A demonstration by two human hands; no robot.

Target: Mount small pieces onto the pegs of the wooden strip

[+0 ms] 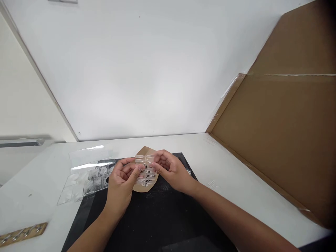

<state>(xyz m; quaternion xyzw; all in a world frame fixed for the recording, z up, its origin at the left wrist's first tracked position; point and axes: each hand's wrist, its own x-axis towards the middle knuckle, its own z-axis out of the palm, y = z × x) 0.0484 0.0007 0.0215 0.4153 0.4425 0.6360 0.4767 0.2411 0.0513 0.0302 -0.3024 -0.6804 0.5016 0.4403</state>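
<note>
A clear plastic strip [145, 181], with narrow nail-tip-shaped pieces branching off both sides of a middle spine, is held up between my hands. My left hand [122, 182] pinches its left edge between thumb and fingers. On the other side, my right hand [170, 170] has thumb and curled fingers closed at the strip's upper right. Behind and beneath the strip is a brown, rounded card-like piece [143, 189]. Both hands are over a black mat [157, 220]; the fingers partly cover the strip.
Left of my left hand, a clear compartment box [86, 185] holds clear pieces, its lid [91, 155] raised behind. A strip with metal bits [23, 233] lies at lower left. Small white pieces [189, 172] sit by the right wrist. Cardboard [278, 140] stands at right, a white wall [141, 70] behind.
</note>
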